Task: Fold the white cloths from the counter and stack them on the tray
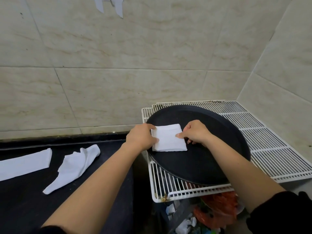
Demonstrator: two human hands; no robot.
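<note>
Head view: black round tray (211, 149) sits on white wire rack (270, 141), tucked into the corner of the tiled wall (118, 65). Tray's front-right rim overhangs the smaller front section of the rack. Under the rack: a heap of rubbish with an orange bag (219, 210). White scraps (118, 5) hang on the wall at the top edge, well apart from the work area.

Black table (25, 200) to the left of the rack, with a narrow gap between them. Two cloths lie on it: a long cloth (23, 163) folded into a flat strip at far left, and a crumpled cloth (74, 168) just beside it, not touching.

Folded cloth (168, 138) is a small white square lying flat on the tray's left half, near the rim. Both hands are on it. Left hand (141, 138) grips the left edge, index finger at the far-left corner, thumb on the near-left part. Right hand (195, 133) pinches the right edge, thumb on top, other fingers curled down against the tray. Both forearms reach in from below; the left one crosses over the table's right end and the gap.

Room: most of the tray right of and in front of the cloth is bare. Wall is close behind the tray; rack surface is free to the right.
</note>
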